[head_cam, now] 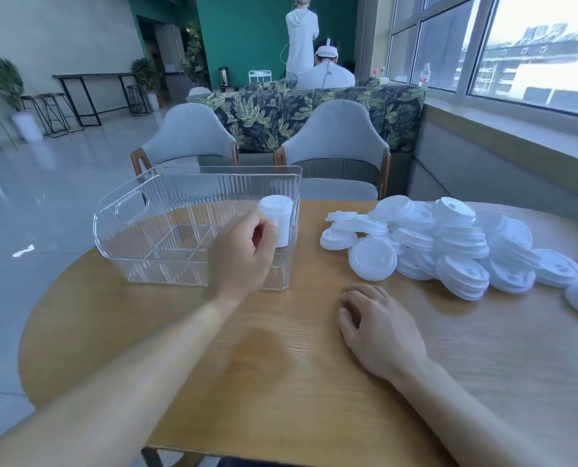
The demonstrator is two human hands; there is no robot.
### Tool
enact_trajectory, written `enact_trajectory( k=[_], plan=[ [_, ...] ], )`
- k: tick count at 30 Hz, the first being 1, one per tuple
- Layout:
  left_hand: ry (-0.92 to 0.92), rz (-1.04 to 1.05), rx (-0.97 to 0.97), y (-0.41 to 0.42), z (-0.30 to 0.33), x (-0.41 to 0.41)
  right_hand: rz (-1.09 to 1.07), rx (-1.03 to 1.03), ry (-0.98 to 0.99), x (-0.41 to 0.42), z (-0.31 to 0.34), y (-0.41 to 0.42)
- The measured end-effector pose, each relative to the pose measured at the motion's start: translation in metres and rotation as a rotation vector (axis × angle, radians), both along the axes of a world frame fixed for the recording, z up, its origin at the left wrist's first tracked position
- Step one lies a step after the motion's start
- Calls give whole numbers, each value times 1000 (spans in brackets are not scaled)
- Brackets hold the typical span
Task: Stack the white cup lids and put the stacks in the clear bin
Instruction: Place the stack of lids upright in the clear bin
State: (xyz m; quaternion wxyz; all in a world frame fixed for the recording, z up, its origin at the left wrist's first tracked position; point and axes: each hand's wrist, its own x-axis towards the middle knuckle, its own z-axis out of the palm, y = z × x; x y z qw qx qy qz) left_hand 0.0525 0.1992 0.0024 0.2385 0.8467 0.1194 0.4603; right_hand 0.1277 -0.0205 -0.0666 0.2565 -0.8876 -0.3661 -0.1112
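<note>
Lids (449, 244) lie heaped at the bench's (281, 365) right side, thin white plastic, by my judgement light, slick and apt to slide apart; best pinched at the rim. One finished stack (279, 224) stands upright in the clear bin's (136, 230) near right corner; the left hand (244, 254) hovers just beside it, fingers loosely curled, holding nothing; the right hand (378, 321) rests on the bench, relaxed and empty.

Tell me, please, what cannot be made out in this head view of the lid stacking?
- Left hand: motion blur hides whether it touches the lid stack in the clear bin.
- Loose lids: the pile is cut off by the right edge.
- Right hand: fingertips curled under.
</note>
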Motion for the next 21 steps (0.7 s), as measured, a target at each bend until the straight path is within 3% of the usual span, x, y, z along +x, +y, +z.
enact_trajectory(
  k=[4,14,21],
  plan=[
    [48,-64,-42,-53,-26,-28,22,-50,-5,-6,0,-29],
    [504,-193,92,-123,-70,-18,-40,-30,-43,5,-3,-111],
    [527,-103,-30,-136,-66,21,-128,68,-82,35,-4,-153]
  ],
)
